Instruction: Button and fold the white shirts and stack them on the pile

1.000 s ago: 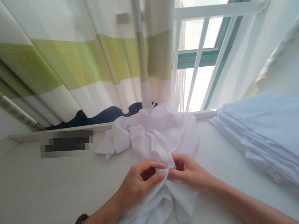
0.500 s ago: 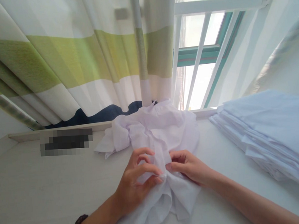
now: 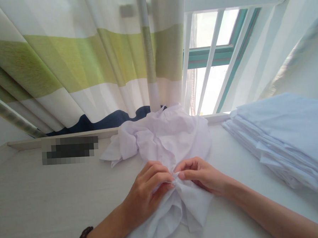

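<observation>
A crumpled white shirt [image 3: 175, 132] lies across the pale tabletop, its far part bunched up near the back edge and its near part spreading toward me. My left hand [image 3: 149, 185] pinches the fabric at the middle, thumb against fingertips. Close beside it, my right hand [image 3: 199, 173] also pinches the cloth between thumb and index finger. The fingertips of both hands nearly meet along a gathered strip of the shirt. What lies right between the fingertips is too small to make out.
A stack of folded white cloth [image 3: 285, 133] sits at the right. A blurred-out dark object [image 3: 72, 148] lies at the left back. Behind the tabletop [image 3: 59, 202] hang striped curtains [image 3: 92, 62], next to a white railing [image 3: 233, 2] before a window.
My left fingers have come together from a spread pose and moved closer to my right fingertips. The strip of fabric between them is now gathered. The right hand has barely moved.
</observation>
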A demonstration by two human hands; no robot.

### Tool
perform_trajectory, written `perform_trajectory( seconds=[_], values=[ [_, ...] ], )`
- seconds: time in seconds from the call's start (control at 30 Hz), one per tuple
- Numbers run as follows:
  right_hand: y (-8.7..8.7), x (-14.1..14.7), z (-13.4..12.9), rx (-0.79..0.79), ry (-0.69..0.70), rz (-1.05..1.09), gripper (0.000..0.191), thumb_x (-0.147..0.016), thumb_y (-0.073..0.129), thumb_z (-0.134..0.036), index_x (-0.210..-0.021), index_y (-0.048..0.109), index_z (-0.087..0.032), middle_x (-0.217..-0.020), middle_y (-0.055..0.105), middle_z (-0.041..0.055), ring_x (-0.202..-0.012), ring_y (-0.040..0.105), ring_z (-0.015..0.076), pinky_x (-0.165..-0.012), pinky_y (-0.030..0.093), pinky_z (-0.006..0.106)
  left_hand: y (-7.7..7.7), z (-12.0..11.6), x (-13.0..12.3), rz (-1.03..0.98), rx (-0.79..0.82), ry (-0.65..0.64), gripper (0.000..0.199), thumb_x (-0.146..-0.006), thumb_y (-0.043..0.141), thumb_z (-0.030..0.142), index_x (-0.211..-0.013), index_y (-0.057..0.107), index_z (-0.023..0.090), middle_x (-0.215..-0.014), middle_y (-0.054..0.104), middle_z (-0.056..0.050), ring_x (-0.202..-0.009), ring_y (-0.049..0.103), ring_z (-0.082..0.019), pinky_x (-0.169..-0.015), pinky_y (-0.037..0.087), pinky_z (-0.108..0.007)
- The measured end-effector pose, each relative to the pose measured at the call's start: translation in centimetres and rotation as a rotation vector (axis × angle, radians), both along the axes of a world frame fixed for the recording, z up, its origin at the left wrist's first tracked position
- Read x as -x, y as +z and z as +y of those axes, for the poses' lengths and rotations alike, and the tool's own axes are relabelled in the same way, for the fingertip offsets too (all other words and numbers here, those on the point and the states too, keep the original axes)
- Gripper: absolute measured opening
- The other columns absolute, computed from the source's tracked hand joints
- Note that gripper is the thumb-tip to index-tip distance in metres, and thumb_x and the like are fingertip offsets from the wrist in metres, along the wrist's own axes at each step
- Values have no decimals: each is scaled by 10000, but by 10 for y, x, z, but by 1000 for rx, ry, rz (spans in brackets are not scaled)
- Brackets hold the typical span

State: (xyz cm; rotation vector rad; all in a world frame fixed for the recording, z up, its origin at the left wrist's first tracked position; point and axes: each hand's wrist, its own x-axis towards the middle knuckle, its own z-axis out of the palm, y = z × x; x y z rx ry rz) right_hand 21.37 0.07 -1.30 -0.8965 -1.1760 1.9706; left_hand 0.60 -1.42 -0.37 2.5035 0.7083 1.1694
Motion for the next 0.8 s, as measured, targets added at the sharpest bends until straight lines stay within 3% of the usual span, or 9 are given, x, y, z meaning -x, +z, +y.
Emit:
perform_trajectory(
  seconds=[0.1,0.2,0.3,0.43,0.53,0.63,0.8],
  values=[
    [10,-2,-1,-13,-104,-164,278,-670,756,-401,-805,711,-162,-613,623,-23,-525,475,86,-513,339,219,0,-3,2,-25,-68,31,122,-885,532,117,-960,589,194,-918,574,-64,-934,531,-193,-834,472,-320],
    [27,-6,-2,-263,-180,-414,226,-721,713,-402,-797,720,-190,-698,650,-10,-592,487,103,-550,354,233,2,-6,4,-14,-95,-55,147,-895,506,110,-1001,559,199,-1027,610,-87,-1065,507,-227,-927,435,-373],
    [42,-10,-5,-475,-97,-548,186,-759,683,-384,-774,737,-207,-726,654,1,-654,498,126,-591,367,248,5,-6,5,51,-58,-151,197,-884,506,85,-1040,532,203,-1061,649,-86,-1088,515,-227,-939,432,-360],
    [45,-13,-8,-264,121,-415,209,-750,694,-385,-821,719,-190,-724,666,7,-638,526,125,-559,356,238,6,-4,5,103,-9,-151,184,-878,518,88,-1015,548,208,-960,686,-65,-991,555,-217,-891,443,-344],
    [40,-15,-8,-74,189,-344,181,-705,741,-328,-779,684,-173,-705,670,-7,-623,538,104,-559,345,210,3,-2,4,147,-12,-126,147,-870,543,109,-984,579,194,-910,685,-67,-956,548,-221,-876,435,-346],
    [35,-15,-8,21,201,-287,156,-697,746,-275,-726,654,-153,-661,639,-21,-587,507,73,-535,317,184,-1,-1,4,143,25,-94,98,-864,569,126,-938,605,179,-872,681,-69,-921,541,-214,-854,443,-337],
    [18,-9,-12,132,105,-95,259,-663,783,-321,-782,621,-158,-630,549,-54,-533,432,56,-499,303,181,-2,3,1,-3,110,-88,41,-862,602,156,-881,638,163,-790,671,-56,-809,541,-183,-782,475,-310]
  ],
)
